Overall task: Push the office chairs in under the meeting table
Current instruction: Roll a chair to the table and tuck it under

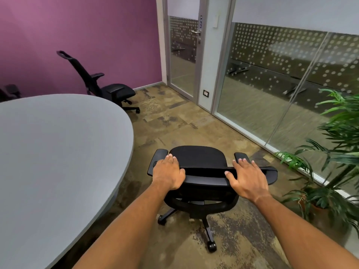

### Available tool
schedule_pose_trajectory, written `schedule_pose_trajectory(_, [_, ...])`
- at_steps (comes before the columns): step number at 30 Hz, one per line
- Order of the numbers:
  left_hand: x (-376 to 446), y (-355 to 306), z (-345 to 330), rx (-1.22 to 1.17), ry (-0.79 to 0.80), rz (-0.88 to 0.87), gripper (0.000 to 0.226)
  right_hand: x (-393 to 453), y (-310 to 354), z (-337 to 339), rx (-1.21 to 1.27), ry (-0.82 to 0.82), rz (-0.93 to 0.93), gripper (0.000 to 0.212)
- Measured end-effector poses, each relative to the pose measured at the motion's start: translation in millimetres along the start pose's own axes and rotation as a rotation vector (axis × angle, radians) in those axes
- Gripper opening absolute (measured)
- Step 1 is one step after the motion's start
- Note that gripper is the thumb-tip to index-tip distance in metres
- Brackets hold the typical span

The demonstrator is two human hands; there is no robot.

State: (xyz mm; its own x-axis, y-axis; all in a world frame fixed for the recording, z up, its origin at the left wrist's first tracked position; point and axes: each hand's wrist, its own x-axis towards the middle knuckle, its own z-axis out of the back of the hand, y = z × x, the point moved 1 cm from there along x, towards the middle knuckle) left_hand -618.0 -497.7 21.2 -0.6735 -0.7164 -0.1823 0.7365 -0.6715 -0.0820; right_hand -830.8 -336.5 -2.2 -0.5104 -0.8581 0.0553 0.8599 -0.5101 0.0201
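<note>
Touching chair (left hand, right hand)

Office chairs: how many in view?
3. Near chair under left hand and right hand; far chair by the purple wall; third chair barely visible behind the table. Others may be hidden.

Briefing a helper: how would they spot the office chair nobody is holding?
Start at the purple wall and drop to the far end of the grey meeting table. The far chair stands there, between table and glass door. Unlike the near chair under the left hand and right hand, it shows a tall, reclined backrest topped by a handle-like headrest.
</note>
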Motion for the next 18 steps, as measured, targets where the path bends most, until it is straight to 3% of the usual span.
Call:
schedule_pose_trajectory(10, [-72.6,8.7,-24.8,-0.072,-0.018,0.195,0.068,-16.8,17.4,-3.1,0.053,0.033,0.236,0.070])
schedule_pose_trajectory(18, [-138.2,12.2,-37.6,-0.135,-0.130,0.433,0.067,-17.8,45.1,-4.3,0.115,-0.002,0.489,0.077])
